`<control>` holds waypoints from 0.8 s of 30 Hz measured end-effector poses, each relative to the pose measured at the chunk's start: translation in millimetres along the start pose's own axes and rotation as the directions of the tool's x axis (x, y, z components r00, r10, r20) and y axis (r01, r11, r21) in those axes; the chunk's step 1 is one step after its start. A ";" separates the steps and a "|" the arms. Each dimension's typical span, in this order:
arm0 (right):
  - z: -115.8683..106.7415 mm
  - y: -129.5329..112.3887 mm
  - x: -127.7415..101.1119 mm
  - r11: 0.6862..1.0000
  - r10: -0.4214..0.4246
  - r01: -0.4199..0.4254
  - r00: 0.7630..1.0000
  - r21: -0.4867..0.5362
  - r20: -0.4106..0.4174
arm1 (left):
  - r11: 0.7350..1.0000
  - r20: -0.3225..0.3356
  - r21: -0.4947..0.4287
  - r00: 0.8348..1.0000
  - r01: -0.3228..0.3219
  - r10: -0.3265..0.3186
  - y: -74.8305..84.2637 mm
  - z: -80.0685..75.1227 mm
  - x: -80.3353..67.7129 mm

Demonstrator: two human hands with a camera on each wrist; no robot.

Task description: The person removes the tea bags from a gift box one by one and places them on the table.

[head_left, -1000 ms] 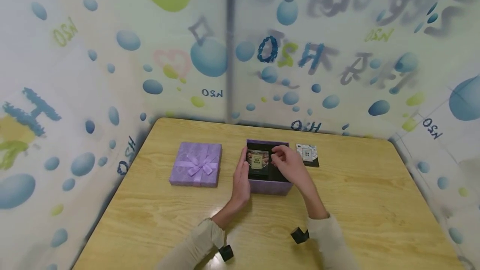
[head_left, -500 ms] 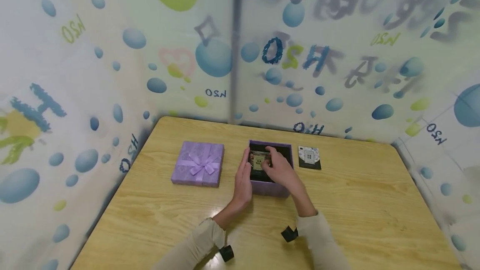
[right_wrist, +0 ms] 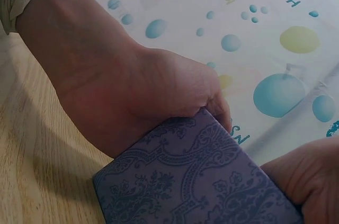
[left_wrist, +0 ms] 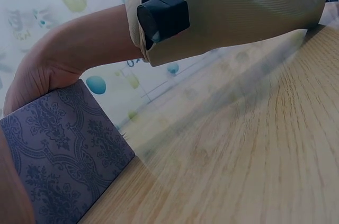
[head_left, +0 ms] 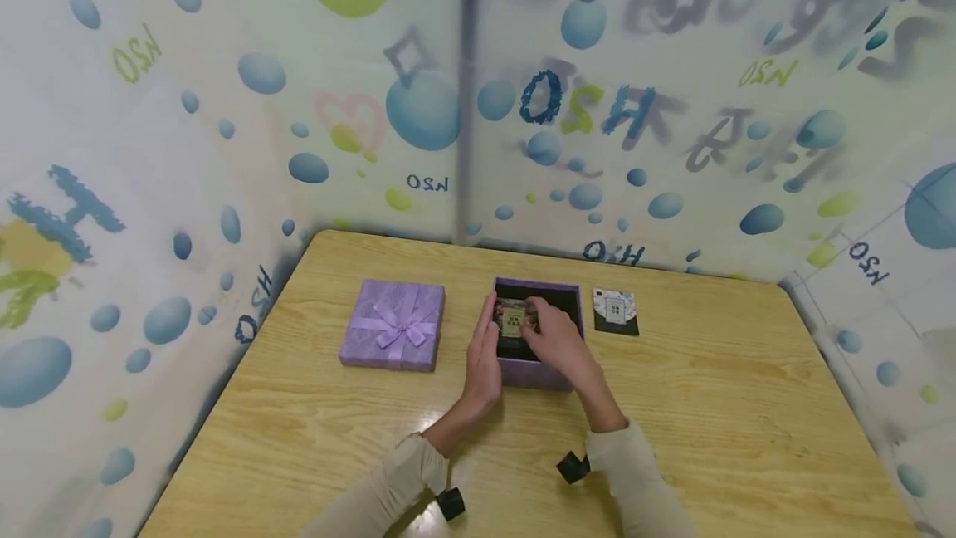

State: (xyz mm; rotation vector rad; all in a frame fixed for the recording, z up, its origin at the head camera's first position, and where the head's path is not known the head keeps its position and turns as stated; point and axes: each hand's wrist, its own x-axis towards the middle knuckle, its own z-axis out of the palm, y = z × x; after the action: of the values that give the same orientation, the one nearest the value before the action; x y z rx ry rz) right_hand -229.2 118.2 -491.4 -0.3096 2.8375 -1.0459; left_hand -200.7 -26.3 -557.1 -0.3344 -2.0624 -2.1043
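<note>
Open purple box (head_left: 536, 372), patterned walls, dark interior: stands at the centre of the wooden table (head_left: 709, 430), slightly toward the far edge. Left hand (head_left: 481, 355): lies flat along the box's outer wall at 9 o'clock, fingers straight and held together, tips pointing to 12 o'clock, thumb side at the rim. Right hand (head_left: 556, 343): reaches over the near rim into the box, fingers bent down onto a small printed packet (head_left: 512, 320) that sits in the 9 o'clock half of the interior; whether the fingers pinch the packet or merely press on it cannot be told from the head view. In the right wrist view the right hand is seen at the box's top edge, its fingers hidden behind the wall; in the left wrist view the box wall (left_wrist: 58, 150) is seen with the right hand at its top edge. Purple lid with ribbon bow (head_left: 393, 326): lies flat at 9 o'clock of the box, near but apart from it. Second packet, black and white (head_left: 615, 311): lies flat at 3 o'clock of the box, just beside it, untouched. Both forearms in beige sleeves.
</note>
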 end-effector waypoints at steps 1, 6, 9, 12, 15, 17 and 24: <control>0.1 -0.1 -0.3 1.000 -0.002 0.002 1.000 0.003 -0.014 | 1.000 0.000 0.003 1.000 0.000 0.000 0.3 0.0 0.0; -0.3 0.8 2.4 1.000 0.001 -0.001 0.999 0.014 -0.037 | 1.000 -0.007 0.013 1.000 -0.003 0.003 0.3 0.4 0.8; -2.2 2.8 4.0 1.000 0.017 -0.016 1.000 0.010 -0.015 | 1.000 -0.010 0.016 1.000 -0.006 0.006 0.3 1.4 1.4; -3.9 2.9 4.0 0.998 0.051 -0.051 0.999 0.037 0.000 | 1.000 -0.007 0.015 1.000 -0.011 0.011 0.5 1.1 1.6; -5.0 2.3 3.6 0.992 0.099 -0.099 0.995 0.076 0.010 | 1.000 -0.004 0.015 1.000 -0.010 0.010 -0.6 0.7 1.7; -6.2 2.5 3.7 0.989 0.121 -0.123 0.992 0.089 0.022 | 1.000 -0.010 0.015 1.000 -0.008 0.008 -0.7 1.4 1.8; -5.1 6.3 8.6 0.991 0.095 -0.099 0.994 0.095 0.049 | 1.000 -0.022 0.015 1.000 -0.011 0.011 0.8 2.3 2.1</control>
State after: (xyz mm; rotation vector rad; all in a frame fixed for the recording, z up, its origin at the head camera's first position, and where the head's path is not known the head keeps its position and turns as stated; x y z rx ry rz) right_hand -239.4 124.2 -491.8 -0.1816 2.7213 -1.1376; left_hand -202.4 -24.0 -555.6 -0.3180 -2.0580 -2.0759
